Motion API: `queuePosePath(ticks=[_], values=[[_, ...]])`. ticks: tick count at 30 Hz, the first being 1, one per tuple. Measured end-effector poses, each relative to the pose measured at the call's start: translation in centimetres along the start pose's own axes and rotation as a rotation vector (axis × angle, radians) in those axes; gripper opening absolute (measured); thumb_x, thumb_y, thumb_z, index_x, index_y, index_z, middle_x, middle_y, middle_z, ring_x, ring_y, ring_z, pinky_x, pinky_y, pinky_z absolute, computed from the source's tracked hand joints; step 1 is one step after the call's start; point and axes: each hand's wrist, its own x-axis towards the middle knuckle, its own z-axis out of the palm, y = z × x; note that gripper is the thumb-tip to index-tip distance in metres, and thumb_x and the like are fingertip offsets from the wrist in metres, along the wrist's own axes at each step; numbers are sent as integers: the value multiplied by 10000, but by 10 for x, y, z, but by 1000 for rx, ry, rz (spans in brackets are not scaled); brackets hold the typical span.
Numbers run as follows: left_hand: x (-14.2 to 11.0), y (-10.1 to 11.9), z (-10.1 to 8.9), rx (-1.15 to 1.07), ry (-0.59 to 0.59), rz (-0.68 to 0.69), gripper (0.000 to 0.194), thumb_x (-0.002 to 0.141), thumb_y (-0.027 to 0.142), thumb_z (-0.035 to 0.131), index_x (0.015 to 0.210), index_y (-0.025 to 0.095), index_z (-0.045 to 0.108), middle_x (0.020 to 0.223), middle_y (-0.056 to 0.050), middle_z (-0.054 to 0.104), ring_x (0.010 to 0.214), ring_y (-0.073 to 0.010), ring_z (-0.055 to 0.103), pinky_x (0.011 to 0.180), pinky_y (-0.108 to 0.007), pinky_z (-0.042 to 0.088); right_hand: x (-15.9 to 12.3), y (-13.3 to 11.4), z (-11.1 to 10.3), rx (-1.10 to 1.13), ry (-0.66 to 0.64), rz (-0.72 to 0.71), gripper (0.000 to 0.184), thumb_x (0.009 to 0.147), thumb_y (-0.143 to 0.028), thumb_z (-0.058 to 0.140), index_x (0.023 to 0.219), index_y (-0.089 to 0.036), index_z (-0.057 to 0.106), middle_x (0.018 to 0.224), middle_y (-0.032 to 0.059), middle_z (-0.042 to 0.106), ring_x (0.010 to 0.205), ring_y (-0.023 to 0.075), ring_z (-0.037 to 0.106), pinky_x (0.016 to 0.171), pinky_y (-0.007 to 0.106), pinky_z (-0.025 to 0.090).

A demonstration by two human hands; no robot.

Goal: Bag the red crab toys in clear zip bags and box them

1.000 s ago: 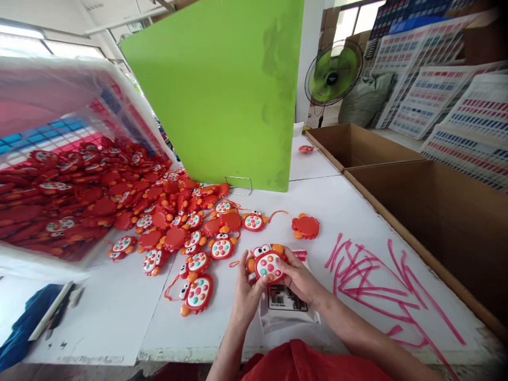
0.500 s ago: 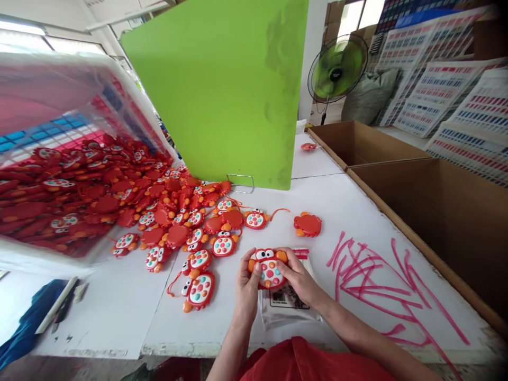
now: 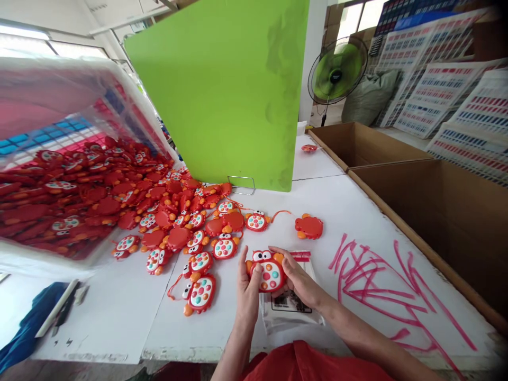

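Note:
A red crab-shaped toy (image 3: pixel 271 276) with big white eyes, orange claws and coloured buttons is held face up between both hands. My left hand (image 3: pixel 248 288) grips its left side, the thumb resting on the button panel. Around the right side curls my right hand (image 3: pixel 304 283), its fingers partly hidden behind the toy. Beneath them on the table lies a clear plastic bag (image 3: pixel 291 317) with a pink top strip and black print. Left of my hands, another crab toy (image 3: pixel 201 292) rests face up with an orange cord; a face-down one (image 3: pixel 309 226) lies beyond to the right.
A heap of crab toys (image 3: pixel 107 206) spills from a plastic-lined container (image 3: pixel 43 69) at left. A green board (image 3: pixel 222 95) stands at the back. Open cardboard boxes (image 3: pixel 436 211) line the right edge, near pink marker scribbles (image 3: pixel 381 291). A blue cloth (image 3: pixel 35 315) lies front left.
The toy has tilted slightly and shifted a little left in my hands. My right thumb has come off the buttons to the toy's edge, and my left fingers have straightened.

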Motion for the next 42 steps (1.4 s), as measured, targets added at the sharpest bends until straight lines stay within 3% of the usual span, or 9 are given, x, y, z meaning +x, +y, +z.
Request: queuePosePath(ticks=[6,9,12,18,22,28,32,36,42], values=[[10,-6,-8,102,-26,19,693,878,484,596,1477,293,303,1167,-71,617,988,-200,640,871,-330,531,6,6,0,-89,67,-107,685,855,-466,687,1415,-292,332,1359,82,502,1127,252,582,876,407,566],[29,-7,-24,438,-44,188,649,920,474,514,1486,270,272,1303,-124,548,1139,-258,582,937,-421,502,20,7,-17,-114,287,-143,651,821,-468,710,1365,-277,409,1311,77,543,1148,268,574,916,431,550],[54,-8,-47,925,106,367,619,895,380,561,1450,204,353,1456,-172,409,1373,-339,351,1088,-546,340,34,2,-42,-31,524,-149,745,734,-470,776,1354,-310,396,1288,68,552,1030,276,636,774,436,603],[85,-20,-74,1386,147,361,417,875,197,532,1290,169,563,1421,-181,466,1360,-403,329,1059,-614,334,40,-6,-70,245,647,-315,465,698,-382,803,1082,-260,568,1127,16,643,1057,217,628,979,391,517],[79,-20,-69,1226,127,504,367,844,184,563,1203,211,632,1258,-133,584,1239,-330,479,1030,-519,422,33,3,-50,297,600,-166,484,697,-398,811,1093,-265,566,1115,31,658,998,233,665,919,416,547],[29,-12,-22,893,-73,573,426,846,205,626,1262,290,590,1304,-92,550,1261,-289,481,1061,-492,408,30,14,-2,271,216,37,500,779,-498,756,1184,-258,588,1199,61,646,1010,230,656,781,336,563],[5,-12,-3,638,-43,419,675,765,281,749,1373,318,456,1471,-97,361,1371,-315,367,1072,-478,412,25,13,5,284,189,-6,427,816,-504,721,1125,-233,606,1028,49,687,871,217,676,667,298,558],[6,-5,-7,362,-60,161,968,690,381,811,1471,304,246,1518,-133,273,1338,-322,416,997,-423,484,16,9,0,207,110,-11,540,846,-514,679,1313,-320,491,1242,50,606,944,238,658,680,350,578],[4,7,0,236,-168,35,1021,686,343,812,1495,278,190,1270,-100,582,1082,-263,632,939,-383,517,9,11,-1,119,164,-40,662,854,-539,655,1431,-404,360,1354,35,521,1079,250,605,824,404,566]])
